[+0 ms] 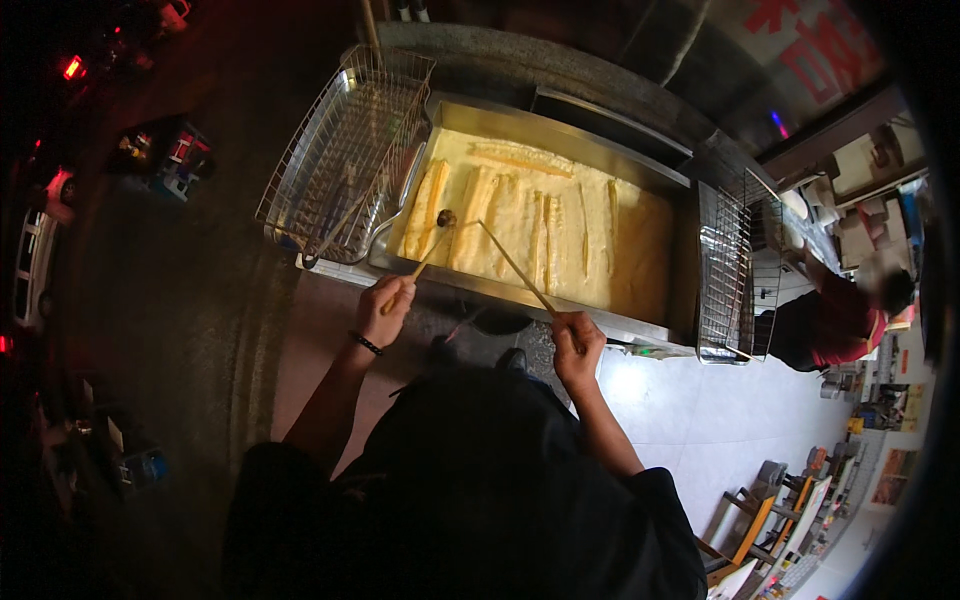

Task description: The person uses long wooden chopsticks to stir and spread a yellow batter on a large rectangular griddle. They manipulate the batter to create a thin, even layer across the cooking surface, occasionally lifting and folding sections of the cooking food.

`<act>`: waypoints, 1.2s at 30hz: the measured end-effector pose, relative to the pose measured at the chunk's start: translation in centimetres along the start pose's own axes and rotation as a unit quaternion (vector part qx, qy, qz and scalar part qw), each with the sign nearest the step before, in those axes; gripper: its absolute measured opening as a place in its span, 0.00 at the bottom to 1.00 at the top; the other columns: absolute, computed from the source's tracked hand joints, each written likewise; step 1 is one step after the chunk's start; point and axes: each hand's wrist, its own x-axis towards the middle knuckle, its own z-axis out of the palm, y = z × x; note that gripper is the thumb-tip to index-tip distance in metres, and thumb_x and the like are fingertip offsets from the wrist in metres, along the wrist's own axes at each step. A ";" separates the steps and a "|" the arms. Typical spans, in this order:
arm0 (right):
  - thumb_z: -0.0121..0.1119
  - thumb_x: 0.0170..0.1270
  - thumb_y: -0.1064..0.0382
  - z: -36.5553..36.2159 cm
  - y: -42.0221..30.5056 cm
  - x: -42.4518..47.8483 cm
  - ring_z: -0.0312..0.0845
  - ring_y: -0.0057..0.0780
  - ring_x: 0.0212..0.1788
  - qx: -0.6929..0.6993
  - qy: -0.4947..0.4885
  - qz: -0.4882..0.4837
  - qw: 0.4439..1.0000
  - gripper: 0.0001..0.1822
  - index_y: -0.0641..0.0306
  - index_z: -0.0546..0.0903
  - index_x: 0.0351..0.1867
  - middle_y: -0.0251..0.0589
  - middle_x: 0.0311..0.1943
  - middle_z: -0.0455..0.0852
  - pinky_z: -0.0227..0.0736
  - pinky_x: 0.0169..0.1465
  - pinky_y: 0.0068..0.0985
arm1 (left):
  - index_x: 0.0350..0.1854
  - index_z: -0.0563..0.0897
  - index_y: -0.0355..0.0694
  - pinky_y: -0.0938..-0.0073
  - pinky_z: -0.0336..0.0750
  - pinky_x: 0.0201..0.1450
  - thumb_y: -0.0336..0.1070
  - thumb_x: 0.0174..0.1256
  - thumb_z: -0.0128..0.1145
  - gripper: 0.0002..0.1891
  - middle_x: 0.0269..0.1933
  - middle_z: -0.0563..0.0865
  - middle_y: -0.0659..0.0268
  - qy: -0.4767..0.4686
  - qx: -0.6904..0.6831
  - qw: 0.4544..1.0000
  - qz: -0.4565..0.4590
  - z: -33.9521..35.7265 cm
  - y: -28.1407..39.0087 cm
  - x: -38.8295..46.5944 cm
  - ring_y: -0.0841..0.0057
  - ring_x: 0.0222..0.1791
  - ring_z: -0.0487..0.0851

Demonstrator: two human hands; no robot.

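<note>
A rectangular metal frying vat [517, 118] of pale, foaming oil lies before me, with several long fried dough sticks [474, 201] floating in it. My left hand [386, 309] grips a thin stick [426, 262] at the near left rim, its tip over the oil. A small dark lump [446, 218] shows at that tip; what it is I cannot tell. My right hand [577, 346] holds a longer thin stick [517, 268] that slants left across the vat. Its tip meets the oil beside the dough, close to the other stick's tip.
A wire basket [341, 150] over a metal tray stands against the vat's left end. At the right end is a wire rack [724, 274]. Farther right, a person in a red top [832, 326] leans at a counter. Orange-edged furniture [754, 529] stands lower right; vehicle lights glow far left.
</note>
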 end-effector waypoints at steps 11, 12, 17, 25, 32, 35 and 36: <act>0.64 0.66 0.65 2.8 2.9 5.7 0.84 0.59 0.36 -0.016 -0.019 0.019 1.000 0.06 0.65 0.84 0.39 0.56 0.34 0.87 0.79 0.42 0.44 | 0.45 0.87 0.31 0.73 0.76 0.33 0.33 0.77 0.60 0.09 0.33 0.85 0.63 0.091 0.018 0.989 0.117 -0.1 7.4 6.5 0.76 0.29 0.82; 0.64 0.66 0.64 3.4 3.4 6.5 0.85 0.60 0.36 -0.023 -0.024 0.018 0.999 0.07 0.64 0.85 0.39 0.56 0.34 0.87 0.79 0.43 0.44 | 0.45 0.87 0.31 0.71 0.77 0.36 0.32 0.76 0.60 0.08 0.34 0.85 0.61 0.084 0.029 0.987 0.137 1.2 6.9 8.4 0.73 0.32 0.84; 0.63 0.68 0.60 4.7 5.2 8.9 0.86 0.59 0.38 -0.087 -0.002 0.022 0.996 0.09 0.64 0.85 0.39 0.58 0.32 0.88 0.80 0.43 0.45 | 0.52 0.85 0.33 0.61 0.81 0.52 0.40 0.77 0.58 0.14 0.48 0.88 0.54 -0.073 0.159 0.959 0.225 7.5 4.7 17.3 0.56 0.49 0.87; 0.62 0.67 0.64 3.2 6.4 11.0 0.86 0.58 0.34 -0.111 0.066 -0.003 0.992 0.06 0.65 0.84 0.34 0.57 0.30 0.88 0.80 0.39 0.46 | 0.48 0.86 0.35 0.58 0.79 0.53 0.42 0.78 0.56 0.14 0.47 0.87 0.55 -0.221 0.271 0.919 0.184 12.9 5.0 22.8 0.55 0.49 0.85; 0.64 0.63 0.66 3.1 5.7 13.7 0.86 0.55 0.30 -0.084 0.101 -0.009 0.991 0.04 0.64 0.84 0.33 0.54 0.26 0.87 0.79 0.36 0.43 | 0.44 0.88 0.33 0.58 0.79 0.51 0.42 0.75 0.59 0.15 0.44 0.89 0.54 -0.257 0.234 0.909 0.228 11.6 5.8 25.6 0.54 0.46 0.86; 0.64 0.63 0.66 1.4 4.4 15.1 0.85 0.50 0.28 -0.068 0.090 -0.004 0.994 0.03 0.63 0.85 0.33 0.52 0.25 0.86 0.78 0.33 0.39 | 0.46 0.89 0.36 0.58 0.80 0.53 0.44 0.75 0.58 0.15 0.46 0.89 0.54 -0.214 0.242 0.930 0.176 10.4 8.3 26.8 0.56 0.48 0.87; 0.64 0.63 0.66 0.7 3.7 15.4 0.85 0.47 0.27 -0.061 0.080 0.005 0.995 0.03 0.63 0.85 0.33 0.51 0.24 0.86 0.77 0.33 0.38 | 0.45 0.89 0.34 0.57 0.80 0.52 0.43 0.75 0.59 0.16 0.45 0.90 0.54 -0.204 0.218 0.937 0.180 9.6 9.2 27.0 0.55 0.47 0.87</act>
